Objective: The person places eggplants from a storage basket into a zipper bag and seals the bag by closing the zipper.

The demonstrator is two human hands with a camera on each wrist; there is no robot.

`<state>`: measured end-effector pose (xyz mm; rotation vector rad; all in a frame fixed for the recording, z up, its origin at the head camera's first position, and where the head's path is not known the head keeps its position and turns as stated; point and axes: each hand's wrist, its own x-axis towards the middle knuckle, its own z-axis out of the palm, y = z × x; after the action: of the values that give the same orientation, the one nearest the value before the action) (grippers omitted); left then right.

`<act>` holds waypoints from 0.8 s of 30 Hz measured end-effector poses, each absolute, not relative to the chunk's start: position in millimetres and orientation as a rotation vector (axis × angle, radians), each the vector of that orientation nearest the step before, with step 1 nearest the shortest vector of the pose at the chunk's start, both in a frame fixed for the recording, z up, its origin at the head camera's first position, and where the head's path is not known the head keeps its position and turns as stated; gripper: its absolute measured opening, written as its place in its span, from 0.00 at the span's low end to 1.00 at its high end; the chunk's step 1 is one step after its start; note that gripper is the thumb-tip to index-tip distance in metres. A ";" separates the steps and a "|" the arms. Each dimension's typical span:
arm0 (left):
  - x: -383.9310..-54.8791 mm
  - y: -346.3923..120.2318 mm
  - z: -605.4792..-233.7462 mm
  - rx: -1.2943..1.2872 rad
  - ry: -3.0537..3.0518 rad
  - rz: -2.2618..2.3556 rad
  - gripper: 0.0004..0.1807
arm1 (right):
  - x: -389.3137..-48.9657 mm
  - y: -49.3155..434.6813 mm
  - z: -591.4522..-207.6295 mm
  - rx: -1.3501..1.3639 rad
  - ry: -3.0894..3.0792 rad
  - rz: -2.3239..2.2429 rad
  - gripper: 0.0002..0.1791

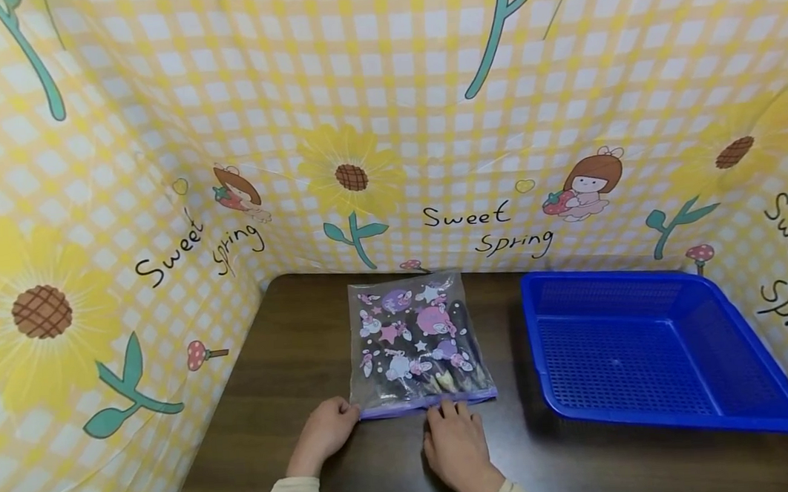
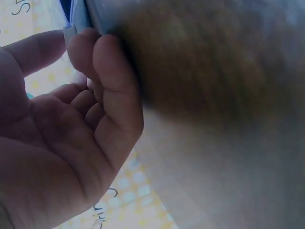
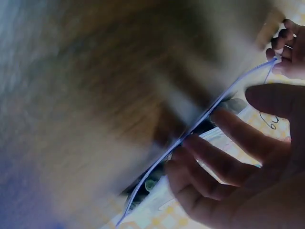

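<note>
A clear zip bag [image 1: 399,342] printed with stars and cartoon figures lies flat on the table, its purple zip edge [image 1: 402,408] facing me. Dark, long items with paler ends show through its right side; their kind is unclear. My left hand [image 1: 326,430] pinches the zip's left corner between thumb and fingertips, and a pale end piece [image 2: 70,34] shows there in the left wrist view. My right hand [image 1: 459,447] rests its fingertips on the zip edge right of the middle. In the right wrist view its fingers [image 3: 219,157] are spread along the zip line, the thumb apart.
A blue plastic basket [image 1: 644,419] with a perforated bottom stands on the right of the dark wooden table [image 1: 292,340]. Yellow-checked cloth [image 1: 385,75] with flowers and lettering hangs behind the table and along both sides.
</note>
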<state>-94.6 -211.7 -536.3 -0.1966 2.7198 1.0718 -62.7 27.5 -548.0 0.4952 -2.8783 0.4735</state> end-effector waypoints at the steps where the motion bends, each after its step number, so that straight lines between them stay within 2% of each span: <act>1: -94.4 -211.6 -536.9 -0.200 2.696 1.105 0.15 | -62.4 26.7 -546.9 0.489 -2.867 0.551 0.08; 4: -93.3 -211.9 -537.8 -0.213 2.611 1.202 0.15 | -61.6 21.5 -544.9 0.477 -2.835 0.895 0.04; 7: -92.0 -214.4 -536.5 -0.208 2.540 1.278 0.14 | -59.6 8.5 -544.4 0.418 -2.809 1.544 0.04; 10: -91.2 -216.3 -535.4 -0.235 2.459 1.356 0.12 | -56.4 -8.4 -547.2 0.182 -2.662 2.300 0.05; 13: -90.7 -217.2 -534.9 -0.269 2.409 1.416 0.10 | -54.3 -24.6 -552.9 -0.124 -2.443 2.789 0.10; 19: -89.6 -216.3 -534.3 -0.286 2.413 1.501 0.09 | -59.0 -49.0 -566.3 -0.420 -1.919 3.211 0.10; 24: -89.4 -213.2 -534.3 -0.304 2.410 1.571 0.08 | -62.5 -66.3 -569.2 -0.533 -1.607 3.304 0.07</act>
<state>-89.4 -213.2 -534.3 -0.3038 2.4104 1.5711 -62.5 -66.3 -569.2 -0.5331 -1.6071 3.3039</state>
